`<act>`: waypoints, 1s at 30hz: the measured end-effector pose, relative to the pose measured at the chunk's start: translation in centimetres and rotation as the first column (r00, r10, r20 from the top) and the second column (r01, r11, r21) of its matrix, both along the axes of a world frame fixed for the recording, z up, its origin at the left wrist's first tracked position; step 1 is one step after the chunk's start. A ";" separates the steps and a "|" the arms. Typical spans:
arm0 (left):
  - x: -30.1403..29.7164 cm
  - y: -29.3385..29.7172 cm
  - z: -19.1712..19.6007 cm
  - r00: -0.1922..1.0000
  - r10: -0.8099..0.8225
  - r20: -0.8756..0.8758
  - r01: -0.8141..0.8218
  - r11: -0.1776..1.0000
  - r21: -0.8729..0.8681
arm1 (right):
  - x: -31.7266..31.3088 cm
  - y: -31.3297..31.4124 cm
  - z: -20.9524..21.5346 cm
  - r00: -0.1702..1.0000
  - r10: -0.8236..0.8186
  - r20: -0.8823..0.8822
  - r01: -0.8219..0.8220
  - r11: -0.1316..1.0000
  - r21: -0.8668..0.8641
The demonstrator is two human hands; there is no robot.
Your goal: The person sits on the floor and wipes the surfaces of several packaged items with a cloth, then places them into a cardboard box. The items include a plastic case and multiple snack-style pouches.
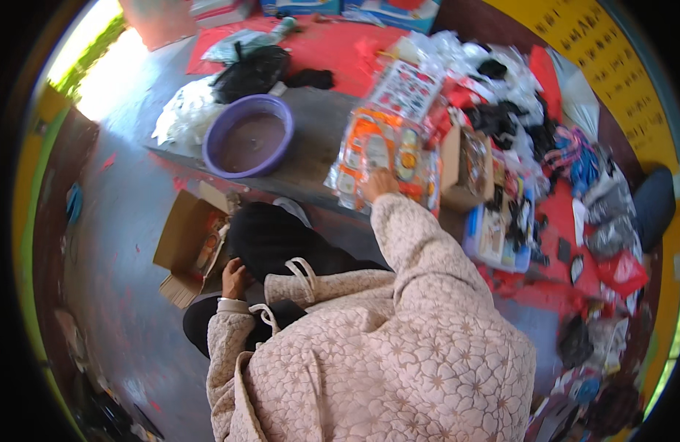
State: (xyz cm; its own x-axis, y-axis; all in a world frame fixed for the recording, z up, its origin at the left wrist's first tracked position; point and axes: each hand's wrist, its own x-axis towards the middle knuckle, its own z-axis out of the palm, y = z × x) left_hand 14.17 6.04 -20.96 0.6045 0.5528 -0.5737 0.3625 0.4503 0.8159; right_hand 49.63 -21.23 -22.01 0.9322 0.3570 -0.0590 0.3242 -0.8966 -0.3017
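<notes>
My right hand (379, 184) reaches forward onto a spread of clear packets with orange print (373, 140) on the grey ledge. Its fingers curl down over the near edge of a packet; the fingertips are hidden. My left hand (235, 278) is low by my knee, beside the open cardboard box (179, 228). The fingers there are curled together, and whatever they hold, if anything, cannot be made out. Inside the box lie packets with orange print (209, 250).
A purple basin (213, 151) stands on the ledge (318, 121), left of the packets. To the right are a small cardboard box (450, 166), a clear plastic bin (528, 254) of small items, and heaped plastic bags (458, 59). Black bags (253, 74) lie behind the basin.
</notes>
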 end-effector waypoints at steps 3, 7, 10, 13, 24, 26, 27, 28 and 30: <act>0.3 -1.3 2.0 0.994 0.042 -0.105 -0.030 0.994 0.109 | -0.1 0.6 -0.3 0.995 -0.104 -0.011 0.104 0.988 0.112; 1.1 -2.1 3.4 0.995 0.070 -0.077 -0.066 0.997 0.049 | -0.6 -0.4 2.8 0.996 -0.071 -0.053 0.079 0.983 0.164; 1.4 -1.7 1.8 0.998 0.046 -0.038 -0.044 0.998 0.044 | -0.5 -0.6 2.7 0.994 -0.054 -0.100 0.078 0.965 0.252; 1.6 -1.8 2.6 1.000 0.001 0.000 -0.001 1.000 0.025 | 0.4 -0.8 2.2 0.989 -0.054 -0.140 0.092 0.954 0.286; 0.6 -1.7 1.1 0.997 -0.017 0.078 0.013 0.998 0.060 | -0.3 -2.4 6.1 0.945 -0.281 -0.169 0.295 0.953 0.066; 0.2 -2.0 2.8 0.999 -0.021 0.039 0.017 0.995 0.098 | -1.4 -3.1 8.3 0.942 -0.310 -0.126 0.316 0.948 0.029; 0.6 -3.1 5.8 1.000 -0.006 -0.005 0.006 0.993 0.116 | 0.5 -4.3 5.9 0.950 -0.310 -0.051 0.310 0.951 -0.004; 1.1 -4.3 9.3 0.999 0.010 -0.048 -0.005 0.995 0.098 | 2.4 -5.7 3.5 0.951 -0.308 0.025 0.309 0.950 -0.036; 0.7 -4.2 9.1 0.998 0.037 -0.048 -0.030 0.991 0.130 | 5.3 -7.8 0.9 0.972 -0.115 0.204 0.045 0.947 0.318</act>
